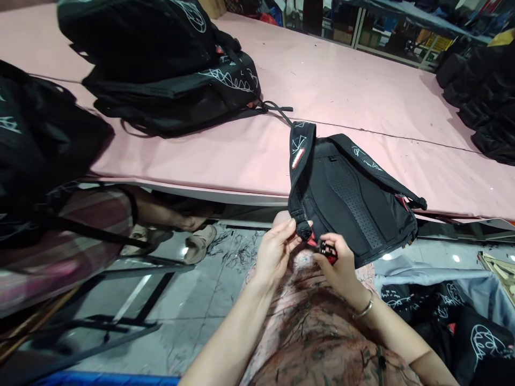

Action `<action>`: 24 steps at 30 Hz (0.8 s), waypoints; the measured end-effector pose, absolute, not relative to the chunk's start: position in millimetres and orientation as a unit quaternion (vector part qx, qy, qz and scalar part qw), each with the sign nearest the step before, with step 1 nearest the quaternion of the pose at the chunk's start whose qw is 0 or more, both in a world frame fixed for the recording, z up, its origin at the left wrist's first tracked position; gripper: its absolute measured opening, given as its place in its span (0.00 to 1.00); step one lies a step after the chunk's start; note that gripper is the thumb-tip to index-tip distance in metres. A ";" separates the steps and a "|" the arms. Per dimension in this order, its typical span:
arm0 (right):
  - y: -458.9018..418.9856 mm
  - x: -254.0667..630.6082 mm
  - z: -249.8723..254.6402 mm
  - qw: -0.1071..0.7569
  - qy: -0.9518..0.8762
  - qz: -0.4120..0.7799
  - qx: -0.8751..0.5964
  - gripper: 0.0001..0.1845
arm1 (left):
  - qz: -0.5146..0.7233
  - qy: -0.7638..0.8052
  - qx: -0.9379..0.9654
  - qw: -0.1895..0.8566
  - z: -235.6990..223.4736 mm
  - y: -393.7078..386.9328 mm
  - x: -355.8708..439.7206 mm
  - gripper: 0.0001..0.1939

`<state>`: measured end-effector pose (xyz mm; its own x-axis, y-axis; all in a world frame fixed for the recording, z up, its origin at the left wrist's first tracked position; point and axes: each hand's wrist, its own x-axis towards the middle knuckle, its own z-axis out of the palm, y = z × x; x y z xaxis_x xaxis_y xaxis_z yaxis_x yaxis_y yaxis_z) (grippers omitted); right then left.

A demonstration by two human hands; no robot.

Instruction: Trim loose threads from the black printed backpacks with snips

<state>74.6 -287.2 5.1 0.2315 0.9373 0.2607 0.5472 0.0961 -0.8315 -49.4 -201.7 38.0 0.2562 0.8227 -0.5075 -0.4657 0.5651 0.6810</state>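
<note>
A black backpack leans over the near edge of the pink table, its padded back panel facing up. White line drawings and a small red-and-white label mark its shoulder straps. My left hand is closed on the lower end of the left shoulder strap, around a black buckle or adjuster. Close beside it, my right hand grips a small black-and-red tool, whose exact kind is mostly hidden by the fingers. Both hands are just above my lap, at the bag's lower corner.
More black backpacks are stacked at the back left of the pink table. Black bags are heaped at the right. A grey-lined bin at lower right holds printed black pieces. Another person's leg and a stool frame are at left.
</note>
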 end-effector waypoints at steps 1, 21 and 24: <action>-287.1 78.4 8.3 0.454 -0.571 0.207 -0.652 0.11 | 0.423 0.441 0.201 0.765 38.7 -202.7 -49.4 0.13; -272.2 91.1 28.7 0.344 -0.682 0.090 -0.639 0.08 | 0.442 0.436 0.244 0.745 34.5 -211.3 -43.8 0.15; -270.1 93.7 30.4 0.378 -0.659 0.170 -0.628 0.05 | 0.438 0.433 0.255 0.745 33.3 -211.1 -44.4 0.15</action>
<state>93.7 -270.1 30.4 0.0747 0.9560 0.2838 0.6986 0.1529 -0.6990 -44.4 -211.1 33.3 0.2409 0.8741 -0.4218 -0.4322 0.4858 0.7598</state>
